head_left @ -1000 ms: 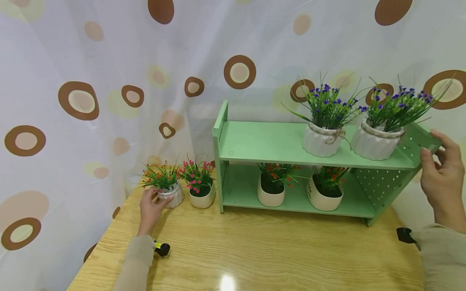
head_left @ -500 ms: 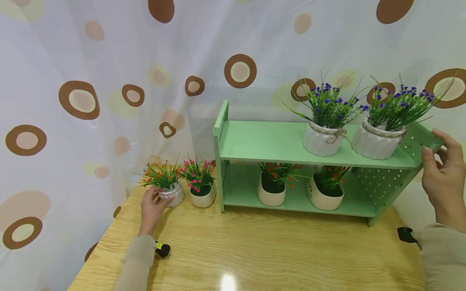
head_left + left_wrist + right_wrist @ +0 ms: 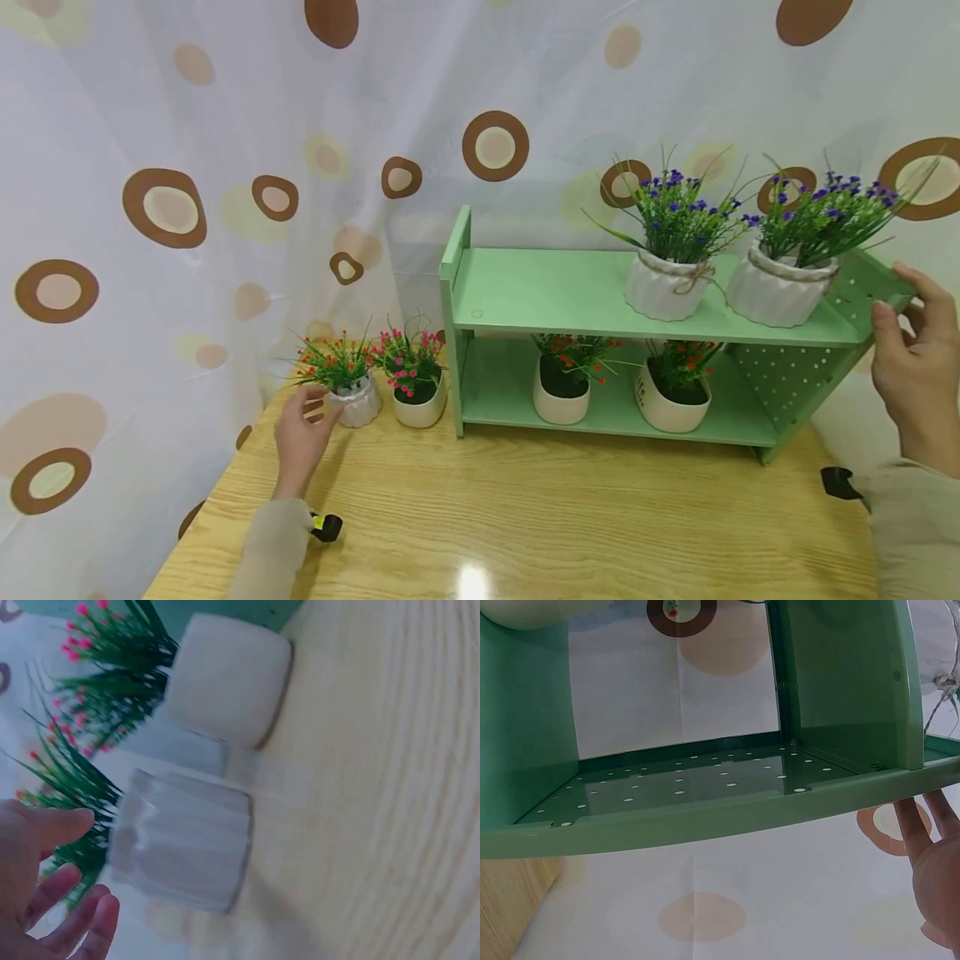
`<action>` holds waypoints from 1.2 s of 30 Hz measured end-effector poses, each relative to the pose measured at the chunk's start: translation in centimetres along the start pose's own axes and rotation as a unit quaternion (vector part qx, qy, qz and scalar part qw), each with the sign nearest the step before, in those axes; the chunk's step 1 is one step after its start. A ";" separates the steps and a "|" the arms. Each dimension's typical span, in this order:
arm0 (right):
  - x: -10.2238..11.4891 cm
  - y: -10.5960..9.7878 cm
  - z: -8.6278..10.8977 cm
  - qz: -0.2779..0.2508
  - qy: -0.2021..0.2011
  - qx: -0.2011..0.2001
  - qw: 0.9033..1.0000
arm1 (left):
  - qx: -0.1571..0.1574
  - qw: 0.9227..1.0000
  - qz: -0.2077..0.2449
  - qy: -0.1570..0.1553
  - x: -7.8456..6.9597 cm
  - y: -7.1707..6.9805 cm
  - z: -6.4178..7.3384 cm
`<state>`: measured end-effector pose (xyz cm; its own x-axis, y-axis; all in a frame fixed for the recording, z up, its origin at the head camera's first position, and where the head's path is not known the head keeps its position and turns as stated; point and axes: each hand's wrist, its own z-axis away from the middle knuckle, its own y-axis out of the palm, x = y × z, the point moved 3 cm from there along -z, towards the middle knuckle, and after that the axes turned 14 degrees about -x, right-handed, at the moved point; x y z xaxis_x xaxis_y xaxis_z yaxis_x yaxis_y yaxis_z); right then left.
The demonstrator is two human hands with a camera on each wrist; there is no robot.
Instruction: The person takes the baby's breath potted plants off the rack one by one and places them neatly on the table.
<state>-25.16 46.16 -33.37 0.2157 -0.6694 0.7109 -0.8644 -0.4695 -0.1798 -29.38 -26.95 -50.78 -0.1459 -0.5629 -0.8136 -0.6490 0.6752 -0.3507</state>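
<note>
My left hand [image 3: 303, 429] is beside a fluted white flowerpot [image 3: 356, 408] with orange flowers, on the table's left end. In the left wrist view its fingers are spread and loosely bent, and the pot [image 3: 184, 840] stands upright with a gap between it and the fingers. To its right stands a cream pot [image 3: 418, 408] of pink flowers. At the far right my right hand [image 3: 918, 362] grips the upper front edge of the green shelf's [image 3: 540, 292] side panel between thumb and fingers. In the right wrist view fingertips touch the panel's outside; the thumb is hidden.
Two white pots with purple flowers, one [image 3: 666, 287] beside the other [image 3: 783, 292], stand on the top board's right half. Below are two cream pots [image 3: 561, 404] with orange-red flowers. A spotted curtain [image 3: 225, 125] hangs behind the wooden table [image 3: 540, 517].
My left hand has let go of the white pot and drawn slightly back to the left, fingers opening. The pot stays in place. My right hand keeps its grip on the shelf.
</note>
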 end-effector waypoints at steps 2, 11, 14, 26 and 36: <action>0.1 0.0 0.0 0.008 0.005 0.000 1.000 | -0.039 0.999 -0.001 0.015 -1.2 -0.4 0.1; 0.0 -0.1 0.0 0.018 0.027 0.005 0.999 | -0.110 0.967 0.141 0.182 -11.5 0.0 1.4; -0.2 -0.1 -0.1 0.016 0.024 0.005 1.000 | -0.096 0.947 0.191 0.240 -15.6 1.0 2.1; 0.1 -0.1 0.1 0.002 0.008 0.001 1.000 | 0.054 0.914 0.261 0.306 -27.2 8.8 3.8; -0.3 0.0 -0.2 -0.003 0.005 0.001 1.000 | 0.151 0.900 0.257 0.317 -33.7 14.4 4.9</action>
<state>-25.31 46.52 -33.47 0.2167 -0.6611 0.7184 -0.8624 -0.4744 -0.1764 -30.12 4.09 -30.71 -0.8281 -0.2333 -0.5097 -0.1549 0.9691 -0.1918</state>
